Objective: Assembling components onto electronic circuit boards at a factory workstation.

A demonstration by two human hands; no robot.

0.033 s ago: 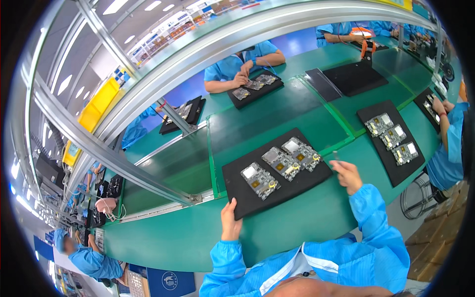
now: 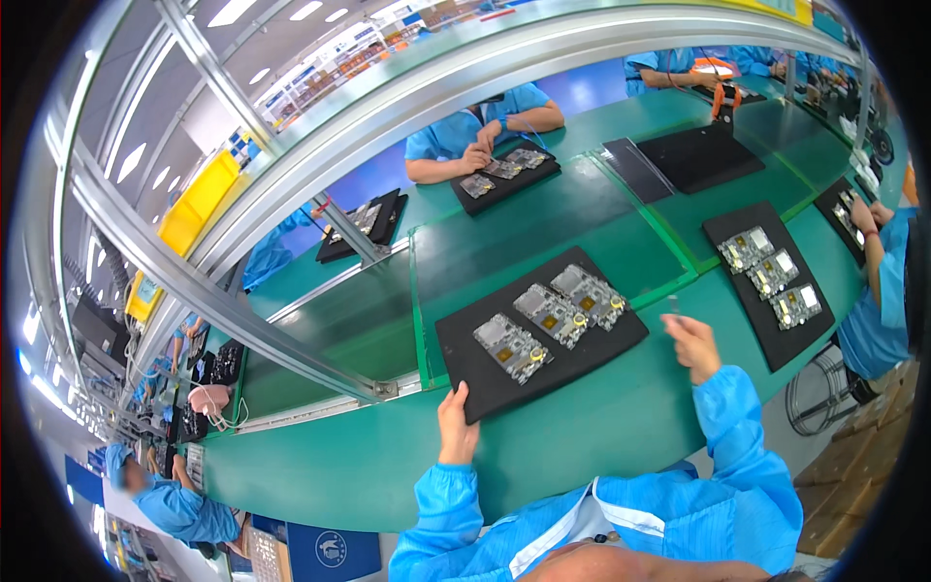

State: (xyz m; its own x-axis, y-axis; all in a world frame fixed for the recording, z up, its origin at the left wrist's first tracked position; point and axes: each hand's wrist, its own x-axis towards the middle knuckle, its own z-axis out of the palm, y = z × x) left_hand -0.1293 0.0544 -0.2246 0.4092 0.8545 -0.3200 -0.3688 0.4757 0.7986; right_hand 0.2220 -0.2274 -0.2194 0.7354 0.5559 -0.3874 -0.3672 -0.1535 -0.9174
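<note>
circuit boards (image 2: 548, 312), three in a row, lie flat on a black pad (image 2: 485, 393). the pad is at a slant right in front of the person, at a long green table (image 2: 320, 475). each board has lots of tiny bits on it, with a light gray square near its far end and a small yellow spot near the other end. the middle board and the one on its right are close together, and the left one lies a little apart.

the left hand (image 2: 456, 427) pinches the near left corner of the pad, with its thumb up along the edge. the right hand (image 2: 691, 344) is just past the right side of the pad, apart from it. its fingers are curled in and squeeze a thin gray stick (image 2: 675, 306) that pokes up past them. both arms have bright blue sleeves (image 2: 732, 412).

to the right, a second black pad (image 2: 766, 335) has three more boards (image 2: 773, 274) on it. across the table, a co-worker (image 2: 441, 145) has both hands at some boards too. a metal bar (image 2: 194, 272) slants down on the left, near a yellow bin (image 2: 201, 204).
</note>
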